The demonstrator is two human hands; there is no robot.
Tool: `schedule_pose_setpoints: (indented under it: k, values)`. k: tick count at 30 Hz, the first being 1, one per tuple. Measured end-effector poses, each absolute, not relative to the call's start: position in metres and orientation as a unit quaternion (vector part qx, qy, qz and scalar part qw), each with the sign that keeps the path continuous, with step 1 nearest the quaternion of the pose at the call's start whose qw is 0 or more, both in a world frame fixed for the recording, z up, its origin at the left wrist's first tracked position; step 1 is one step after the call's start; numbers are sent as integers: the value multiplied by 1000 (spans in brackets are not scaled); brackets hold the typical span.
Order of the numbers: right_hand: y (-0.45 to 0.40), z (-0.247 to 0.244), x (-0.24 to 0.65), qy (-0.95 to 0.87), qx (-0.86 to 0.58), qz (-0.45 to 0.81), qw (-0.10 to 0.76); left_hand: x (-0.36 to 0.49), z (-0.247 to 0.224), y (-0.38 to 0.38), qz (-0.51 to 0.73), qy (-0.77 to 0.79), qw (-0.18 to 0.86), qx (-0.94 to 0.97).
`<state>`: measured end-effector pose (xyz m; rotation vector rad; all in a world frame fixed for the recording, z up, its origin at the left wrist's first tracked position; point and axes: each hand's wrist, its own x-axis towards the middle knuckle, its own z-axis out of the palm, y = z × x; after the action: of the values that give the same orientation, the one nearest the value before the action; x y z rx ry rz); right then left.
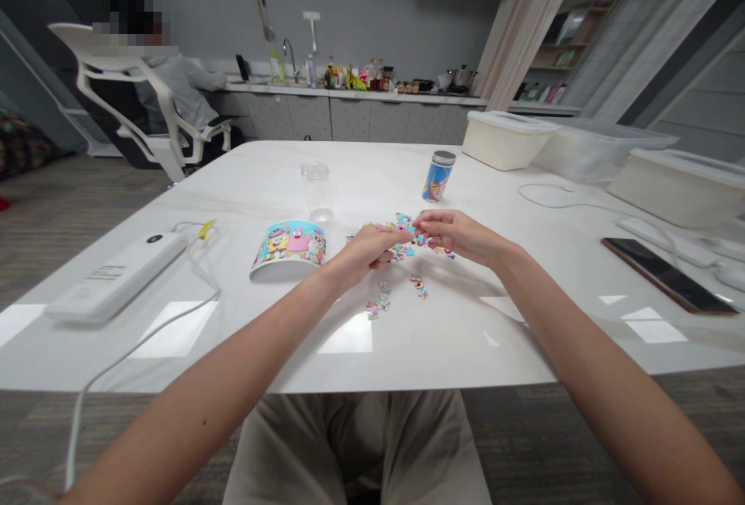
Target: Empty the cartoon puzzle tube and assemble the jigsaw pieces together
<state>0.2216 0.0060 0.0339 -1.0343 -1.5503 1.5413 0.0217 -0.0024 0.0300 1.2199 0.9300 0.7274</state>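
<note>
Colourful puzzle pieces (409, 250) lie in a loose pile at the middle of the white table, partly hidden by both hands. My left hand (372, 247) is over the pile's left side, its fingers curled together; what they hold, if anything, is hidden. At the pile's right, my right hand (457, 235) has its fingers bent and slightly apart, fingertips near those of the left; nothing can be made out in it. Nearer the front edge lie small joined pieces (418, 286) and another small group (378, 306). A curved cartoon picture card (291, 247) rests left of my left hand.
On the table (466, 342) stand a clear cup (317, 193) and a blue cartoon can (438, 178). A white power bank (116, 276) with a cable is left; a phone (667, 274) and boxes (509, 140) are right. A seated person (178, 90) is back left.
</note>
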Motion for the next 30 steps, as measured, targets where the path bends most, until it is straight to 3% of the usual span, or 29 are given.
schedule_pose_setpoints:
  k: [5,15,30]
  values:
    - [5,35,224,-636,-429,554,322,21,37,-4,333,428,662,518]
    - [7,35,218,-609,-456,519,388,21,34,-3,312,419,657,543]
    - [10,29,219,-595,-416,560,400,23,29,-7,284,389,647,591]
